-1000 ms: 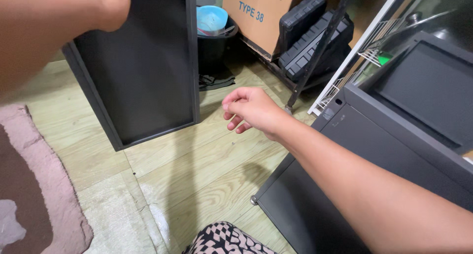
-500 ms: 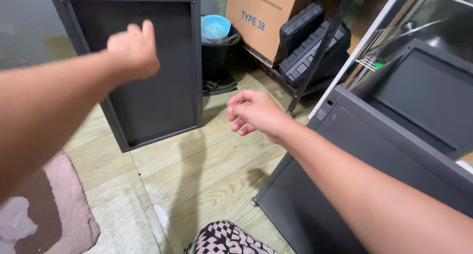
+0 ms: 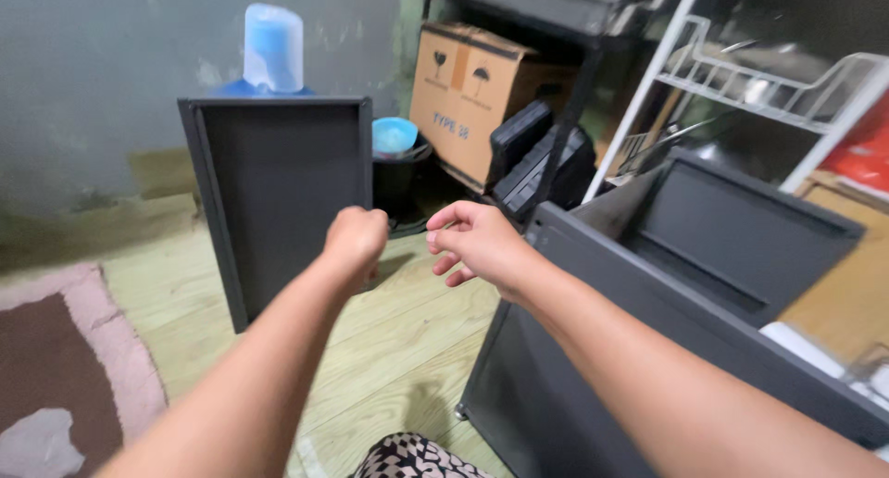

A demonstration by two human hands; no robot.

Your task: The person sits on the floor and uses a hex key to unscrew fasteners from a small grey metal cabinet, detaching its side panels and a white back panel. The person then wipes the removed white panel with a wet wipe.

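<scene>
Reaching out over the pale green wood-grain floor (image 3: 398, 348), both bare arms stretch forward from the bottom of the view, above a scrap of black-and-white patterned cloth (image 3: 412, 459) at the lower edge. The left hand (image 3: 356, 242) is curled into a loose fist with nothing in it. The right hand (image 3: 477, 242) hangs just beside it, fingers half bent and slack, gripping nothing; the two hands are near each other but apart.

Close on the right stands a dark grey metal cabinet body (image 3: 648, 348), tilted, with an open-faced dark grey tray-like panel (image 3: 741, 237) resting in its top. On the left lies a pink and brown floor mat (image 3: 65, 367).

Just beyond the left fist, a dark grey rimmed rectangular metal panel (image 3: 278, 200) stands upright on the floor, leaning back toward the wall, untouched. By my judgement the step in hand is the approach to this panel, and the next move calls for opening the fist and taking hold of its raised edges with both hands, since it is tall and stands only on its lower edge.

Farther back are a black bin with a blue bowl (image 3: 395, 135) on it, a brown cardboard box (image 3: 468, 98), a white wire rack (image 3: 769, 80) and a pale blue water bottle (image 3: 273, 47).
</scene>
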